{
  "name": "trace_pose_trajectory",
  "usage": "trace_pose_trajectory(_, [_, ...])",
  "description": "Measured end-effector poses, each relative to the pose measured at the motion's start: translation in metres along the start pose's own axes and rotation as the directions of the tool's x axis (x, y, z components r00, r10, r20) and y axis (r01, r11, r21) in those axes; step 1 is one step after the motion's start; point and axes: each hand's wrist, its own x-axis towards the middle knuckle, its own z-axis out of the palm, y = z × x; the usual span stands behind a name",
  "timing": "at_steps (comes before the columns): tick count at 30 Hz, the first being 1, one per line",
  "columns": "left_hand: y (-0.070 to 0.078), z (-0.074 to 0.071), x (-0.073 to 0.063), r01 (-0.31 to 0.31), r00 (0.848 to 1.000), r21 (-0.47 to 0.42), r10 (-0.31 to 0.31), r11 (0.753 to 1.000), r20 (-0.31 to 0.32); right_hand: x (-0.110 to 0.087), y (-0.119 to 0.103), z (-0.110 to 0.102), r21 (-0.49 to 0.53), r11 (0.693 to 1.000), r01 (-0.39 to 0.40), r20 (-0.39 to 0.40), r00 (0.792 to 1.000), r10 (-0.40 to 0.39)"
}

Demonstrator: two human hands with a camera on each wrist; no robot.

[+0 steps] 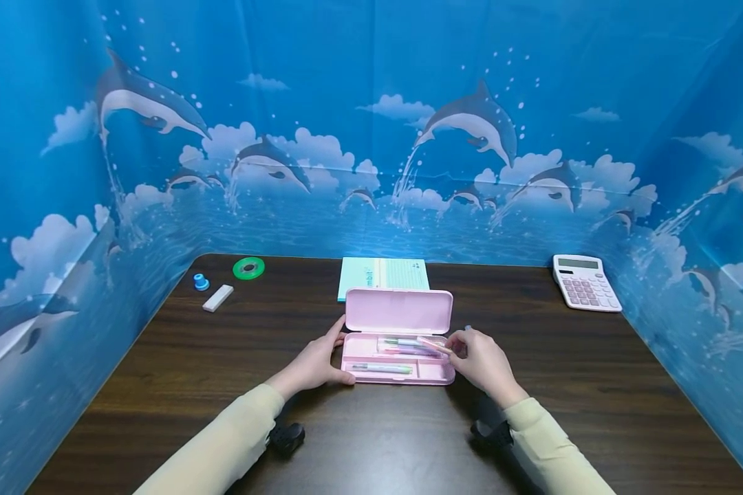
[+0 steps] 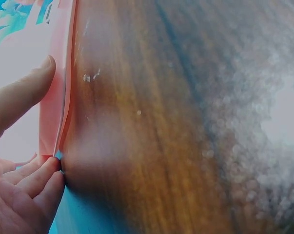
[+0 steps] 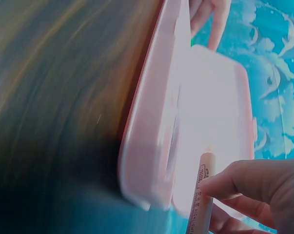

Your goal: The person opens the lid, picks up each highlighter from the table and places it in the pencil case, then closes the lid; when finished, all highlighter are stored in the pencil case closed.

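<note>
A pink pencil case [image 1: 399, 311] lies on the table with its lid raised. My left hand [image 1: 314, 362] holds its left end, the thumb [image 2: 27, 92] at the front side and the fingers around the far corner. Between thumb and fingers, my right hand [image 1: 484, 363] pinches a pale highlighter [image 3: 203, 187] with printed lettering. In the head view, that highlighter slants over the right part of the case's back compartment. Several pens [image 1: 402, 350] lie in that compartment. A light-coloured pen [image 1: 382, 368] with a green end sits in the front compartment.
Behind the lid lies a mint-green notebook [image 1: 384, 273]. A white calculator [image 1: 587, 282] is at the far right. Toward the far left are green tape [image 1: 248, 268], a small blue object [image 1: 201, 282] and a white block [image 1: 218, 298]. A dolphin-printed curtain [image 1: 371, 137] surrounds the table's back and sides.
</note>
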Motion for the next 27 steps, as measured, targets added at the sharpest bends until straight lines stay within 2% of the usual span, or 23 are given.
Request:
trace_pose_trajectory(10, [0.001, -0.001, 0.002, 0.005, 1.000, 0.017, -0.005, 1.000, 0.007, 0.008, -0.030, 0.016, 0.019, 0.993, 0.118, 0.010, 0.993, -0.118])
trace_pose_trajectory(17, [0.004, -0.002, 0.002, 0.008, 1.000, 0.014, -0.008, 1.000, 0.015, 0.012, -0.050, 0.026, 0.036, 0.989, 0.145, 0.059, 0.987, -0.147])
trace_pose_trajectory(21, [0.004, -0.003, 0.000, 0.015, 1.000, 0.009, -0.015, 1.000, 0.019, 0.013, -0.058, 0.035, 0.005, 0.980, 0.197, 0.078, 0.977, -0.197])
trace_pose_trajectory(27, [0.004, -0.005, -0.001, 0.019, 1.000, 0.006, -0.019, 1.000, 0.019, 0.017, -0.067, 0.043, 0.047, 0.968, 0.246, 0.107, 0.962, -0.250])
